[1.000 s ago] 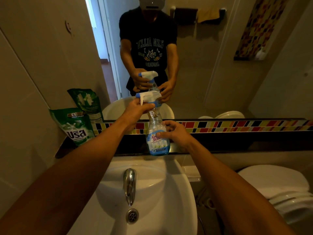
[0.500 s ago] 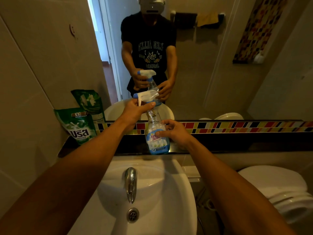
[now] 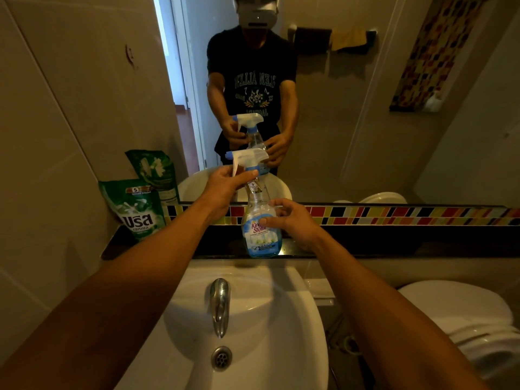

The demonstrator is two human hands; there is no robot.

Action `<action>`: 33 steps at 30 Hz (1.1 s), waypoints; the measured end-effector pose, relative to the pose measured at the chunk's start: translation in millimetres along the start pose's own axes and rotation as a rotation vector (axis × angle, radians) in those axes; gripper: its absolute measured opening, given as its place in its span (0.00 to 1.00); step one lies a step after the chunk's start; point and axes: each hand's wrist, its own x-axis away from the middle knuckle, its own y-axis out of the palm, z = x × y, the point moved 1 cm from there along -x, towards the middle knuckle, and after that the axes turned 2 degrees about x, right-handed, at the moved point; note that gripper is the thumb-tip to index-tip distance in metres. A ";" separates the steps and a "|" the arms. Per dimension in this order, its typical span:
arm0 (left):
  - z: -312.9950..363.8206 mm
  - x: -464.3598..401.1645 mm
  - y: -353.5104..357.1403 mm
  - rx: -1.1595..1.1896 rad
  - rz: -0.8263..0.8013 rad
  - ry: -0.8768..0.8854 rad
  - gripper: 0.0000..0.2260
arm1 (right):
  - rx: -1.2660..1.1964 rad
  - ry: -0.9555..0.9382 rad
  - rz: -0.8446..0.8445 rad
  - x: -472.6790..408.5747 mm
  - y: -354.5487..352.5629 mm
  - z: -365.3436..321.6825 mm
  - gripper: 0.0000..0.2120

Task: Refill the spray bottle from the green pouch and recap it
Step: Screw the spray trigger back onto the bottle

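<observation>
A clear spray bottle (image 3: pixel 260 235) with a blue label and a little blue liquid at the bottom stands upright on the dark ledge (image 3: pixel 394 243) above the sink. Its white and blue trigger head (image 3: pixel 247 157) sits on the neck. My left hand (image 3: pixel 225 182) pinches the collar just under the trigger head. My right hand (image 3: pixel 287 220) wraps the bottle's body from the right. The green pouch (image 3: pixel 135 212) leans against the wall at the ledge's left end, untouched.
A white sink (image 3: pixel 253 319) with a chrome tap (image 3: pixel 219 305) lies directly below the ledge. A white toilet (image 3: pixel 464 327) is at lower right. The mirror (image 3: pixel 337 108) behind the ledge shows the person, the bottle and the pouch reflected.
Both hands have stayed on the bottle. My left fingers have shifted slightly around the collar under the trigger head, and the view has tilted a little.
</observation>
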 end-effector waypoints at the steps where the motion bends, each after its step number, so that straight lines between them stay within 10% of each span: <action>1: -1.6 1.2 0.0 0.023 -0.010 -0.009 0.16 | -0.002 -0.005 0.001 0.6 1.4 -0.8 0.25; 33: 7.4 5.5 -20.0 0.048 -0.038 -0.117 0.09 | 0.089 -0.043 -0.044 2.5 7.9 -8.8 0.24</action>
